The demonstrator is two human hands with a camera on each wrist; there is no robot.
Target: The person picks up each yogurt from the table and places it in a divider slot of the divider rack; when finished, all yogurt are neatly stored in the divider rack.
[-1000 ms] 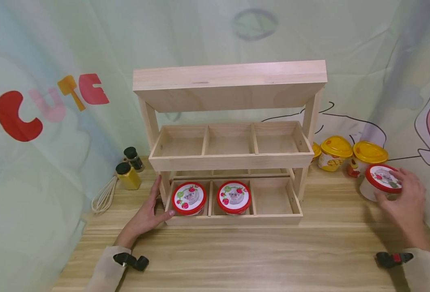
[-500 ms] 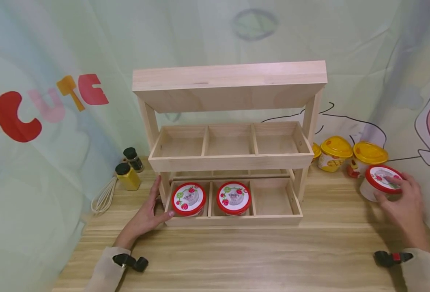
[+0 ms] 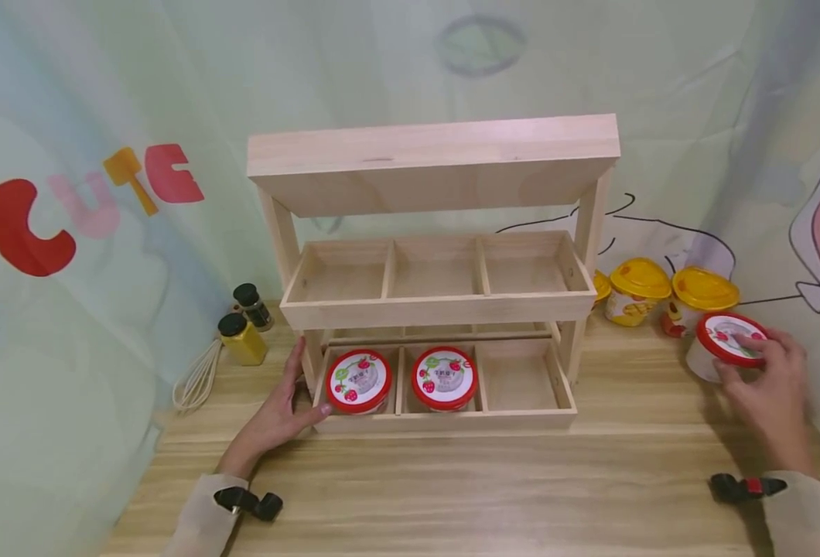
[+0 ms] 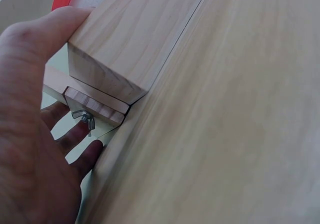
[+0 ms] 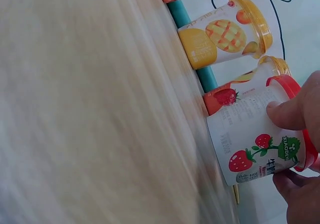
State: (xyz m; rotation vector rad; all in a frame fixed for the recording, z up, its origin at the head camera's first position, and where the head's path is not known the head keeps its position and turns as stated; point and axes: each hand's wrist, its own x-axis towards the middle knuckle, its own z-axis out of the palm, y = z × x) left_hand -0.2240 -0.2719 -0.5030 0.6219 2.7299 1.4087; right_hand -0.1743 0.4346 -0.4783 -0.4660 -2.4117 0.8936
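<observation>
A tiered wooden rack (image 3: 432,308) stands on the table, divided into compartments. In its lowest tray sit two red-lidded strawberry cups, one in the left compartment (image 3: 359,380) and one in the middle (image 3: 445,378). My left hand (image 3: 276,414) rests against the rack's lower left corner. Its thumb lies on the front tray's corner, its fingers along the side near a wing nut (image 4: 85,116). At the far right, my right hand (image 3: 772,394) grips another red-lidded strawberry cup (image 5: 250,134) by its lid and side. That cup is upright, close over the table.
Several yellow-lidded cups (image 3: 638,288) stand in a row along the back right. Behind my left hand are a yellow jar (image 3: 243,340), a small dark-capped bottle (image 3: 253,305) and a coil of pale cord (image 3: 196,379). Printed curtains (image 3: 382,62) close off the back and sides.
The view has shifted very slightly. Both hands and the cups stay almost where they were; the right hand's fingers have settled a little on the cup's lid.
</observation>
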